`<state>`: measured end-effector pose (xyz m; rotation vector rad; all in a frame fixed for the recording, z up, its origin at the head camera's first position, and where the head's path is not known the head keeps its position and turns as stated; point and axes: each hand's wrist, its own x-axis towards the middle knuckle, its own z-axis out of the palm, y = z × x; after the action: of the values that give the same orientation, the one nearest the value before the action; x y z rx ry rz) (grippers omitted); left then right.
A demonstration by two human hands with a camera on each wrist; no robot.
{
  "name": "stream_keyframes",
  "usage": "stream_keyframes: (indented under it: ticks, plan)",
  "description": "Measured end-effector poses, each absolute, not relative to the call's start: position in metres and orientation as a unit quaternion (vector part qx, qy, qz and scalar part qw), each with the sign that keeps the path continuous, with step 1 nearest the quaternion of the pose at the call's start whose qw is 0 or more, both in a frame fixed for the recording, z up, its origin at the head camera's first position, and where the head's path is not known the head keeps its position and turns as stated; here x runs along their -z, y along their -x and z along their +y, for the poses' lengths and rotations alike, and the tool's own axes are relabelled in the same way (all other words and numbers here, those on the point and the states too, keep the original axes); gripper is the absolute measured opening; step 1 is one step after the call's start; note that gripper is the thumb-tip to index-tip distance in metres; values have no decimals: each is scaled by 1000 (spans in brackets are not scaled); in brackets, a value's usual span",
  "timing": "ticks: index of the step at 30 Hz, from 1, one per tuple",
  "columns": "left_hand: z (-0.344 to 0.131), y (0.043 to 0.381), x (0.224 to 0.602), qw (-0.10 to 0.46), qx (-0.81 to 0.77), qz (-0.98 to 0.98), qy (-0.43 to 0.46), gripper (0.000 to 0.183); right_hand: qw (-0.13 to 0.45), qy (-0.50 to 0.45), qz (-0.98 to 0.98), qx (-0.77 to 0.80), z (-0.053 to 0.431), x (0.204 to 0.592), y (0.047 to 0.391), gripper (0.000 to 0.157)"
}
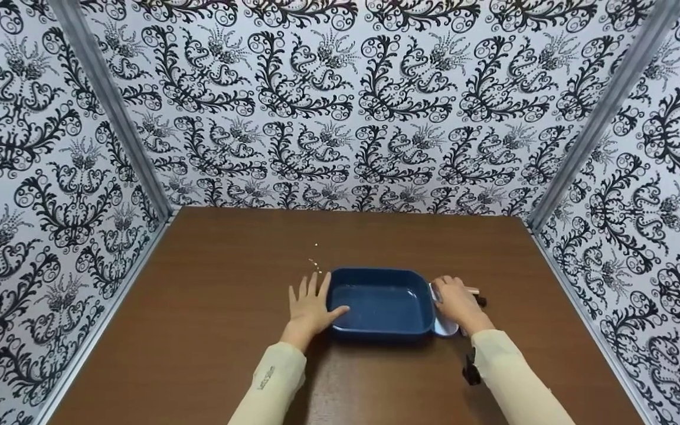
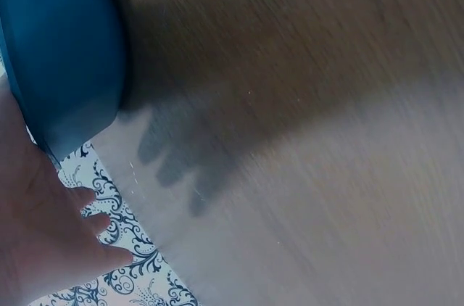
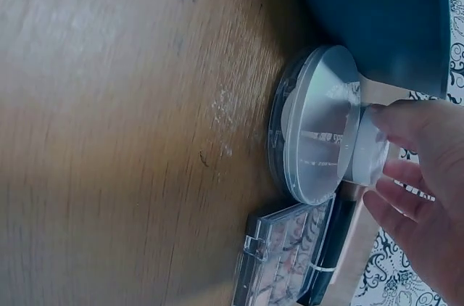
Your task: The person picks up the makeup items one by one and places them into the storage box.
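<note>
While its thumb and fingertips pinch a small white object (image 3: pixel 370 148), the right hand (image 1: pixel 457 300) is bent over the cluster of things just right of the blue tub (image 1: pixel 381 310). Its grip is therefore closed around that object, whose exact kind is unclear. The left hand (image 1: pixel 310 310) has a spread grip: it is at the tub's left side, fingers fanned toward the far side and thumb reaching over the rim.

Just to the near side of the white object lies a round case (image 3: pixel 322 128) with a shiny silvery top, close beside the tub; whether they touch is unclear. Farther right are a clear compartmented case (image 3: pixel 279 259) and a dark tube (image 3: pixel 333 244) with a pale band, both largely hidden by the right hand from above.

Both arms wear cream sleeves (image 1: pixel 278 378), the left one lettered. Everything rests on a brown wooden bench (image 1: pixel 228 265), with tiny white flecks beyond the left hand. Patterned black-and-white walls (image 1: pixel 340 106) stand at the far, left and right sides.
</note>
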<state>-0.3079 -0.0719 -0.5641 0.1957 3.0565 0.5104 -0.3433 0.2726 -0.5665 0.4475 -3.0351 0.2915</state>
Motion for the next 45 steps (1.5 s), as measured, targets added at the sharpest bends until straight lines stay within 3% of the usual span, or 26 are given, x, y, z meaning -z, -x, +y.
stream_keyframes:
  ticks: [16,24,32,45]
  plan:
    - [-72,308,567,7,-173,983,-66,91,27,-137,-985,-103,271,566,353,35]
    - [-73,306,568,5,-167,984,-64,89,54,-154,-981,-104,274,567,352,37]
    - [-73,309,567,2,-174,983,-63,89,34,-131,-983,-121,276,553,355,38]
    - [-75,307,567,-3,-176,982,-67,89,85,-150,-974,-144,277,525,364,38]
